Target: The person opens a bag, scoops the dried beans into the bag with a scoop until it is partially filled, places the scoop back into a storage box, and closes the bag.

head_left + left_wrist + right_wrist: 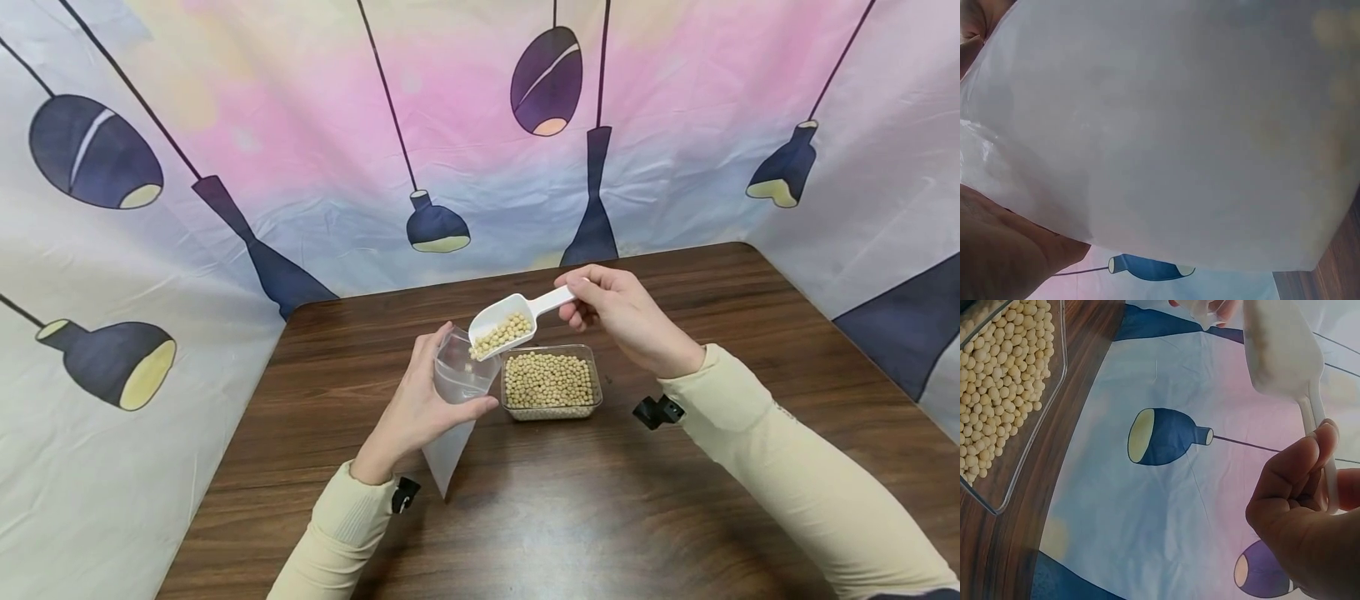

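My right hand (pixel 622 315) pinches the handle of a white plastic scoop (pixel 542 302), which is tilted down to the left. Pale yellow soybeans (pixel 510 331) lie in the scoop, and some are at its lip. Below that lip, a clear plastic zip bag (pixel 459 379) has its mouth spread wide. My left hand (pixel 420 404) holds the bag between thumb and fingers, its lower corner hanging down. In the left wrist view the cloudy bag (pixel 1179 144) fills most of the picture. The right wrist view shows the scoop (pixel 1282 350) from underneath, thumb and fingers curled on its handle.
A clear rectangular container (pixel 551 414) of soybeans stands on the dark wooden table (pixel 600 500), just right of the bag. Behind the table hangs a pastel cloth (pixel 480 125) printed with lamps. Small black cameras (pixel 658 412) are worn at both wrists.
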Motion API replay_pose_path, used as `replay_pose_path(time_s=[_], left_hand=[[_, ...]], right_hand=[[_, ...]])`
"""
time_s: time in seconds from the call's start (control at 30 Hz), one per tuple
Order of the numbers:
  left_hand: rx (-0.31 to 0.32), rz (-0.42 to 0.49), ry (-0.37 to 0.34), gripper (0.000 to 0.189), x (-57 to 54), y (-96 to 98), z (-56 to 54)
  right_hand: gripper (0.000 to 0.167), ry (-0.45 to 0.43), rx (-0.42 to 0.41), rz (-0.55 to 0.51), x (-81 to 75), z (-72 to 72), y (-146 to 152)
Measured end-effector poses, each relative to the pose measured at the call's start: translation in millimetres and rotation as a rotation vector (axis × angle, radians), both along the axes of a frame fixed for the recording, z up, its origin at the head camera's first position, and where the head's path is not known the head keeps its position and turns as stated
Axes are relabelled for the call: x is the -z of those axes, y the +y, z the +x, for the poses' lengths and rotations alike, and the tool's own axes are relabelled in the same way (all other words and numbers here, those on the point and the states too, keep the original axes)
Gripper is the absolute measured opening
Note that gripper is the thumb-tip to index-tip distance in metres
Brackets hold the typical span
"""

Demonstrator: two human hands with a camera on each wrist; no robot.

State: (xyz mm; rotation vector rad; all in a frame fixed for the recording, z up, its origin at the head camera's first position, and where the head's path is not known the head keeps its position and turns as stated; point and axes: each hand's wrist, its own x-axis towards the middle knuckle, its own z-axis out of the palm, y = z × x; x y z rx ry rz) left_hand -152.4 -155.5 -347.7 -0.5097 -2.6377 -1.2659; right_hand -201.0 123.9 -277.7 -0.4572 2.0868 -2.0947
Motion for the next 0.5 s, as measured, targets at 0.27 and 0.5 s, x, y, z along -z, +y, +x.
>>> replay_pose_path(time_s=[0.27, 0.5], left_hand=[[-0.009, 0.008, -0.013, 0.103, 2.0, -0.7, -0.7], [-0.009, 0.019, -0.026, 0.102, 1.9, -0.4, -1.3]], right_hand=[[0.028, 0.032, 0.010, 0.033, -2.6, 0.5, -1.4], [0.030, 0.078, 0.007, 0.083, -5.4, 1.3, -4.4]])
